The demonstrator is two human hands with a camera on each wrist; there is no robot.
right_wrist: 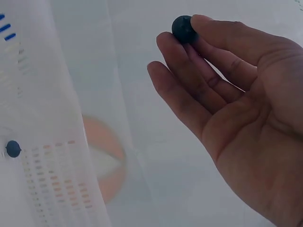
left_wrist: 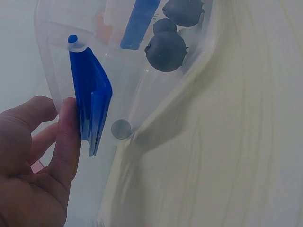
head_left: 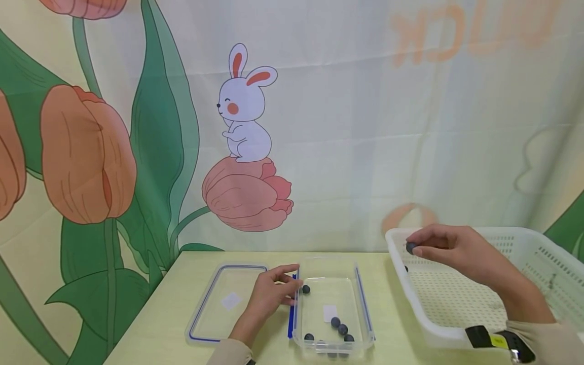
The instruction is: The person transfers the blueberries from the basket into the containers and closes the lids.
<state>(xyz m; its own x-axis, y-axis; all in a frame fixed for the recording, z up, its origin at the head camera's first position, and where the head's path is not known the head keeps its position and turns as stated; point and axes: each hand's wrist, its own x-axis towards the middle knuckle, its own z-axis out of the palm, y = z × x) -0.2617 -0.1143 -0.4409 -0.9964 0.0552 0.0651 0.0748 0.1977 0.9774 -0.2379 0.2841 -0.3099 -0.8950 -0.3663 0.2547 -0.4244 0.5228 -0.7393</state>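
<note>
Between thumb and fingertips, my right hand [head_left: 461, 253] pinches a blueberry [head_left: 411, 248] above the left rim of a white basket [head_left: 412, 304]. The right wrist view shows the same blueberry [right_wrist: 184, 29] at the fingertips. My left hand [head_left: 269, 294] grips the left side wall of a clear plastic container [head_left: 319, 271], by its blue side latch [left_wrist: 90, 94]. Several blueberries lie in the container: one blueberry [head_left: 306, 289] near the left hand, others, such as this blueberry [head_left: 342, 329], toward the near end. Another blueberry [right_wrist: 13, 149] is inside the basket, mostly hidden by its rim in the head view.
A clear lid [head_left: 230, 300] with a blue seal lies flat left of the container, partly behind the left forearm. The pale yellow table [head_left: 155, 324] ends at a printed curtain [head_left: 328, 152] with a rabbit and tulips. The basket stands at the table's right.
</note>
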